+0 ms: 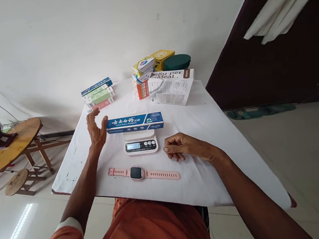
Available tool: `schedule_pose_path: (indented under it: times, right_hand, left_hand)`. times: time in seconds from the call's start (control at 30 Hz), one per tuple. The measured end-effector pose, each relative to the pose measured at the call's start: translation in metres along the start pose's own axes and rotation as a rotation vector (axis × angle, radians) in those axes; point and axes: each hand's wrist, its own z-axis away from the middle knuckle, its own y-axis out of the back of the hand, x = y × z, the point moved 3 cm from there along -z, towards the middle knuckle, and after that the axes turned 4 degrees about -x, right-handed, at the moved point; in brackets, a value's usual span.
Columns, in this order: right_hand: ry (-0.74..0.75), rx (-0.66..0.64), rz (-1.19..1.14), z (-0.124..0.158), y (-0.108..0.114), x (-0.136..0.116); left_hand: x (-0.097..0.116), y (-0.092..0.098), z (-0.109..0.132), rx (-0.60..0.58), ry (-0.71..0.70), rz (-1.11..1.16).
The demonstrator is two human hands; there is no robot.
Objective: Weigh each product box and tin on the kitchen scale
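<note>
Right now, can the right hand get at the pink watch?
Probably yes. The right hand is loosely curled beside the scale, and only bare cloth shows between it and the pink watch. The scale sits off that path.

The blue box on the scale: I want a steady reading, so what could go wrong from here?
The blue box juts past the left side of the scale, so a bump might tip or shift it. The left hand is right by its end; a slight touch could disturb the reading. The watch lies near the front edge of the table and could be knocked off.
</note>
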Motion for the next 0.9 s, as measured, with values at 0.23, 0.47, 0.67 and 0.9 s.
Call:
schedule_pose_path:
  times: [0.23, 0.47, 0.67, 0.9]
  right_hand:
    - [0.005, -0.003, 0.026, 0.000, -0.003, -0.003]
    - [0.027, -0.045, 0.133, 0.015, -0.024, -0.001]
    - [0.061, -0.059, 0.027, 0.031, -0.031, 0.006]
    - [0.041, -0.033, -0.011, 0.032, -0.033, 0.003]
  left_hand:
    - [0.041, -0.016, -0.014, -0.589, -0.259, -0.139]
    - [0.051, -0.026, -0.036, -0.849, -0.271, -0.061]
    - [0.104, -0.047, -0.063, -0.834, -0.439, -0.018]
    - [0.168, -0.149, -0.075, -0.972, -0.654, 0.051]
